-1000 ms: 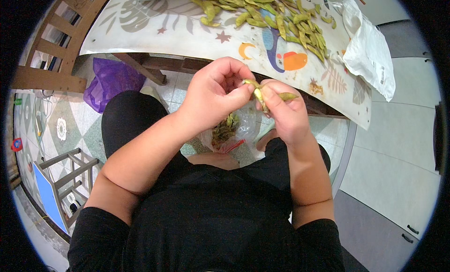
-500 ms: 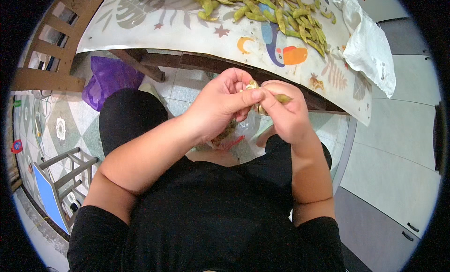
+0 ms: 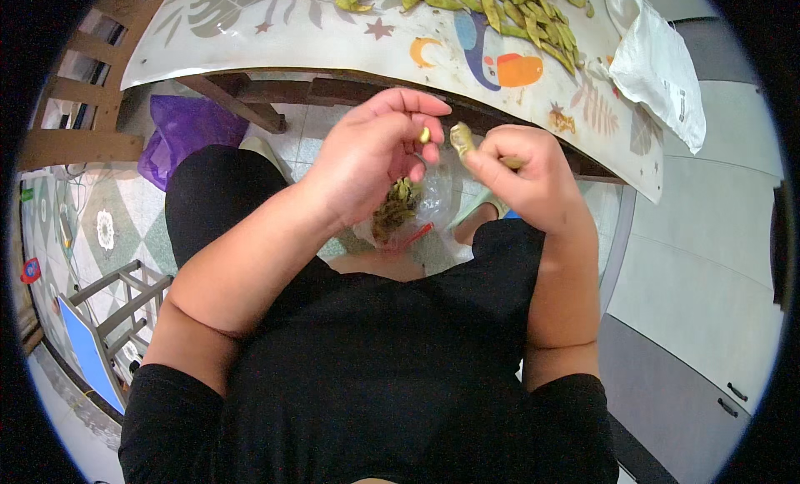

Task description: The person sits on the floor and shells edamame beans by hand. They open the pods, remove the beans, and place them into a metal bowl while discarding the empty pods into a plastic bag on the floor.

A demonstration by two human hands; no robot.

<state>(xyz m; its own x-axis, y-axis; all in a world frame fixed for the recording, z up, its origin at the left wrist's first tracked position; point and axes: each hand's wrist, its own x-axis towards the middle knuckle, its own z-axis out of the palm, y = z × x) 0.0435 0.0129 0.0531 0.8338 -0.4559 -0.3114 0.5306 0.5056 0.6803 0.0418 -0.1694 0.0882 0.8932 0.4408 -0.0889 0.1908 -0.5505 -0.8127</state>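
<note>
A pale green bean [image 3: 425, 135] sits among the curled fingers of my left hand [image 3: 367, 150], which is raised over my lap. My right hand [image 3: 529, 171] pinches a split bean pod [image 3: 461, 140] between thumb and forefinger, and the pod's pale inside shows. A further bit of green pod pokes out of the right fist. The two hands are a small gap apart, in front of the table edge. Below them, a clear plastic bag [image 3: 432, 202] between my legs holds brownish-green pod shells [image 3: 395, 213].
A pile of green bean pods [image 3: 521, 17] lies on the table's patterned cover [image 3: 312, 42]. At the table's right end is a white bag [image 3: 658, 67]. A purple bag [image 3: 187, 138] rests on the floor at left, near a blue-topped stool [image 3: 92, 351]. Cabinets [image 3: 692, 234] stand at right.
My hands, together around the pod before, have parted. The left has moved left with a bean; the right keeps the split pod. The bag of shells below has come into fuller view.
</note>
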